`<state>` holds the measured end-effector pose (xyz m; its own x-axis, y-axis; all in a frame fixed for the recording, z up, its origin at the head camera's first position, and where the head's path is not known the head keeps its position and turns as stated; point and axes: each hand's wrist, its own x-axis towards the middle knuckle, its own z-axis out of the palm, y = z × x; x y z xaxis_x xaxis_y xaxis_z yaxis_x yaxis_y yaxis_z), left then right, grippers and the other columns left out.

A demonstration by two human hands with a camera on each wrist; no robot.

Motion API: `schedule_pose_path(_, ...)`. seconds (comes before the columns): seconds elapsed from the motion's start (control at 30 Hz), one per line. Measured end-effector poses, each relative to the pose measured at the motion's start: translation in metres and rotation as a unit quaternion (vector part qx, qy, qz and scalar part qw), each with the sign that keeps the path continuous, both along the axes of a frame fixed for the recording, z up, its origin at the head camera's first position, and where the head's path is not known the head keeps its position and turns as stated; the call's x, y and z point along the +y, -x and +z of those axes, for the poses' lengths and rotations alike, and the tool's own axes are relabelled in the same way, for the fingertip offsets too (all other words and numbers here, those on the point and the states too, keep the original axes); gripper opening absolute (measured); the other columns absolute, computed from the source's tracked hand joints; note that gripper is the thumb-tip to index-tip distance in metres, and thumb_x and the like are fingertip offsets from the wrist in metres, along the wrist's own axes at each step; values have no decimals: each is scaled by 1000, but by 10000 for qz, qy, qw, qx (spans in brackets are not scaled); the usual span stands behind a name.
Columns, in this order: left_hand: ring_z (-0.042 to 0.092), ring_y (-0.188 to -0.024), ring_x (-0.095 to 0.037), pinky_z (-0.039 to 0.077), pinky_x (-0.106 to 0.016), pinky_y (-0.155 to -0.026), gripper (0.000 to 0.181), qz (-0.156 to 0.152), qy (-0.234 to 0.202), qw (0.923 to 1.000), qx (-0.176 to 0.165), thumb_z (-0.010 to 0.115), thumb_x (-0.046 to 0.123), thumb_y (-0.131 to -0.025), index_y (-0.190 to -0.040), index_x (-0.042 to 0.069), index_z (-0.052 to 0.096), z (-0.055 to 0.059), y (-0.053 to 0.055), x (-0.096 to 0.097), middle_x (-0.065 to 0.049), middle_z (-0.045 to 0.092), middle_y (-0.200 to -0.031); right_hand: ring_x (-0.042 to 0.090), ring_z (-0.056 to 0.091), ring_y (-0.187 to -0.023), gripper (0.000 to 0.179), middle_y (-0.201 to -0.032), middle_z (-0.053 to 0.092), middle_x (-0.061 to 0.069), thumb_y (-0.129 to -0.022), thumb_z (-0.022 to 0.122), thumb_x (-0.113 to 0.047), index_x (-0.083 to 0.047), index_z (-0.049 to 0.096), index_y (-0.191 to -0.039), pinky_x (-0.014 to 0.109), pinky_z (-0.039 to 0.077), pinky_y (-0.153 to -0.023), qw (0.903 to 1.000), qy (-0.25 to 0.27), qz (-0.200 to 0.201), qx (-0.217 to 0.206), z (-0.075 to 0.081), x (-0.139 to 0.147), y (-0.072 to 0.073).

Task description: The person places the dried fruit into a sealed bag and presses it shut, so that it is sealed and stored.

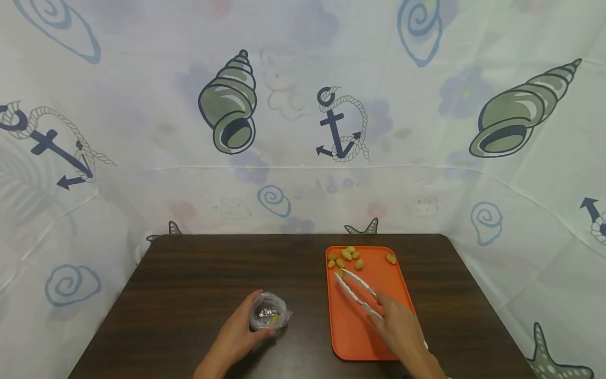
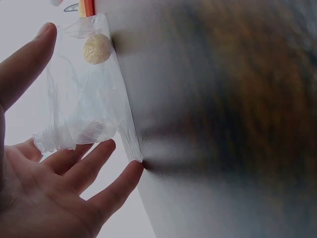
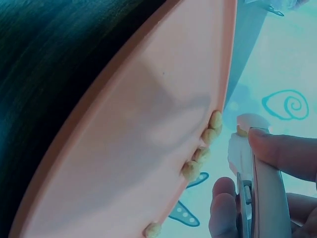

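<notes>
In the head view, my left hand [image 1: 243,329] curls round a clear plastic cup [image 1: 280,320] with thin film about it. One yellowish nut-like piece [image 2: 96,49] shows through the plastic in the left wrist view, where the fingertips touch the film's lower edge. My right hand [image 1: 400,321] grips white tongs [image 1: 354,295], angled over the orange tray [image 1: 360,337]. Between the tong tips shows a single nut-like piece [image 3: 241,130]. Several similar oval pieces [image 1: 346,255] lie in the tray's far left corner, and another [image 1: 391,258] sits at its far right corner.
The dark wooden table [image 1: 213,273] carries the tray on the right and the cup to its left. Behind the table's far edge hangs a pale cloth [image 1: 293,200] printed with shells, anchors and starfish.
</notes>
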<state>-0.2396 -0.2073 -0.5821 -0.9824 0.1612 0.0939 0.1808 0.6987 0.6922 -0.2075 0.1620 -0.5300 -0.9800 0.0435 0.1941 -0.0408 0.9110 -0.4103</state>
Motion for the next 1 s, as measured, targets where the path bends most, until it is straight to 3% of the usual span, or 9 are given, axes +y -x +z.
schedule_pose_path(0.67,59,-131,-34,50,-60,-101,101,-8,-12,10000,-10,95,43,-70,-154,21,43,0,-1,0,-10,59,-147,27,75,-87,40,-108,79,9,-84,85,-22,-9,72,-120,47,58,-69,10000,55,-40,-66,1,1,0)
schedule_pose_path(1.0,60,-129,-33,51,-58,-100,100,-22,37,10000,13,95,41,-70,-153,20,44,1,-3,0,-10,60,-145,23,72,-79,35,-107,78,10,-85,84,-22,-11,73,-116,42,55,-61,9999,105,-54,-53,9,0,-4)
